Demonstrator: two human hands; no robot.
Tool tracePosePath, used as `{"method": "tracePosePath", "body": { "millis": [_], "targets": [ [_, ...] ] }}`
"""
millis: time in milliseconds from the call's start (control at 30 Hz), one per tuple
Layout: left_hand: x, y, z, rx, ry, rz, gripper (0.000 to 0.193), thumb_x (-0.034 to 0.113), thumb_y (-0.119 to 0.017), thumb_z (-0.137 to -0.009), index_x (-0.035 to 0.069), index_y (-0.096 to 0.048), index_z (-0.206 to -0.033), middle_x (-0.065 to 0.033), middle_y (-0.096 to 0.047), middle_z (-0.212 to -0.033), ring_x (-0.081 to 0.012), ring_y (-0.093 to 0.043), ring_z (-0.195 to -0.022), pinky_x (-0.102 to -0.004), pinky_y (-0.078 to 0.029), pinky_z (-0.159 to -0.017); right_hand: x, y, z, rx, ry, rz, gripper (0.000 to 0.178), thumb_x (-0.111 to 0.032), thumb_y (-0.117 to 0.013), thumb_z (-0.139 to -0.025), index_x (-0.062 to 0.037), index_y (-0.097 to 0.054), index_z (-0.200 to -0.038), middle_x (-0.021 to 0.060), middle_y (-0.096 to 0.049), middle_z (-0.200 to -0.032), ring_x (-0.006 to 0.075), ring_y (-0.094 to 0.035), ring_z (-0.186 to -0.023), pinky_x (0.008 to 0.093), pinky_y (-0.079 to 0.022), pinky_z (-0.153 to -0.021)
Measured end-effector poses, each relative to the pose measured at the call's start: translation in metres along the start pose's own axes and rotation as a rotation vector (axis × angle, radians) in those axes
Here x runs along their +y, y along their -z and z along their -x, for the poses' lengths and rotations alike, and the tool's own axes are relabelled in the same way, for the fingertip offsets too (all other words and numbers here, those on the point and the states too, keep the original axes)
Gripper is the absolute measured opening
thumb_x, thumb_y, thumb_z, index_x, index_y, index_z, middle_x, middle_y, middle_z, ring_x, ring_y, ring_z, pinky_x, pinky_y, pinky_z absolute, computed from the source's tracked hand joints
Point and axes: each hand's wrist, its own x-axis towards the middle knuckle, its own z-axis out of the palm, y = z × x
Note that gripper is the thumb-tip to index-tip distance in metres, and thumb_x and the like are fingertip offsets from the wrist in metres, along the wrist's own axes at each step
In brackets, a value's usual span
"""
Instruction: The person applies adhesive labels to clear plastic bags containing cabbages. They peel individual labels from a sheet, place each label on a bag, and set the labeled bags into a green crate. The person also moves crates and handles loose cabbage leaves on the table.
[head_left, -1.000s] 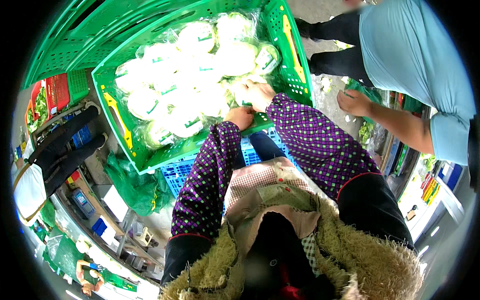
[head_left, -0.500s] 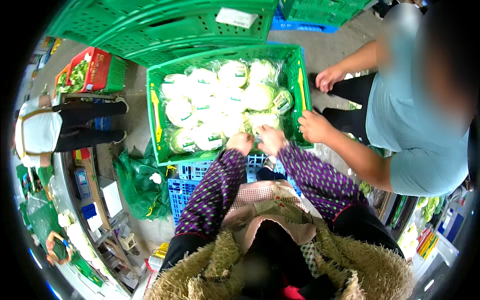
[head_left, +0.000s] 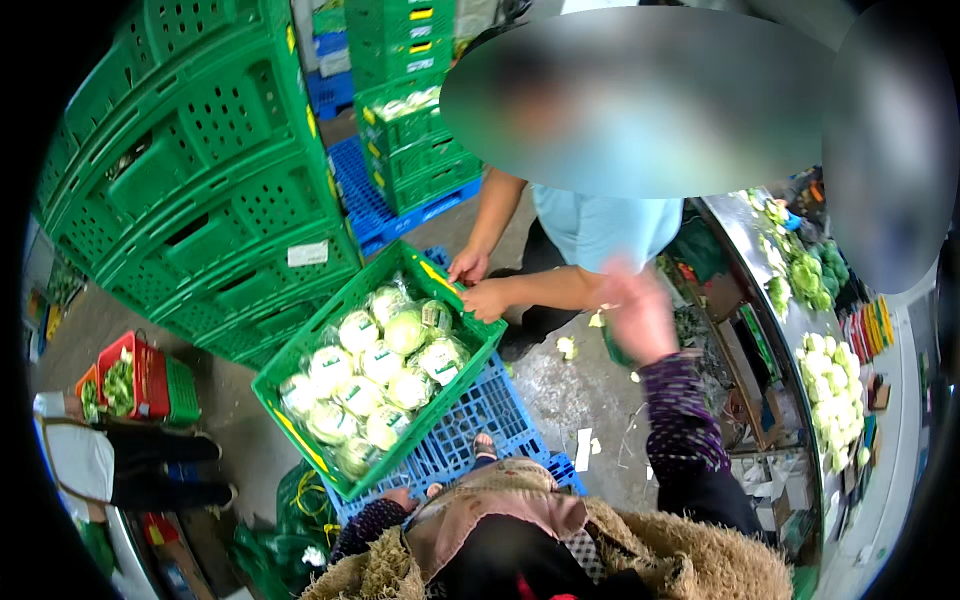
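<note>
A green crate holds several round, pale-green cabbages wrapped in clear film with labels. Raised to the right of the crate and apart from it, my right hand is smeared by motion. Low by my body, close to the crate's near edge, my left hand shows only in part, its fingers too unclear to read. A co-worker's two hands are at the crate's yellow-marked right end.
Blue pallets lie under and beside the crate. Tall stacked green crates stand at the left. A vegetable-laden counter runs along the right. Another person stands far left, near a red basket.
My hands have left the cabbages: the right has swung up and rightward, the left has drawn back toward my body. The view has turned right, and the crate appears tilted.
</note>
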Motion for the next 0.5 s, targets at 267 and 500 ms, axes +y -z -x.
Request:
{"method": "tracePosePath", "body": {
  "millis": [267, 500],
  "targets": [
    [0.074, 0.032, -0.055, 0.485, -0.571, 0.263, 0.037, 0.034, -0.065, -0.079, 0.009, -0.065, -0.106, -0.0170, -0.067, -0.089, -0.0347, -0.065, -0.081, -0.0438, -0.052, -0.069, -0.059, 0.056, -0.011, 0.147, 0.184, 0.276, 0.042, -0.022, -0.069, -0.080, -0.0021, -0.058, -0.115, 0.0159, -0.067, -0.089, 0.0250, -0.064, -0.077, 0.0374, -0.052, -0.070],
    [0.097, 0.027, 0.019, -0.034, -0.396, -0.072, 0.049, 0.035, -0.066, -0.078, 0.011, -0.062, -0.120, -0.0178, -0.066, -0.109, -0.0325, -0.061, -0.101, -0.0456, -0.045, -0.093, -0.048, -0.104, 0.353, -0.663, -0.386, -0.128, 0.058, -0.033, -0.075, -0.078, -0.0017, -0.056, -0.123, 0.0169, -0.067, -0.084, 0.0250, -0.065, -0.073, 0.0378, -0.051, -0.068]
  ]
}}
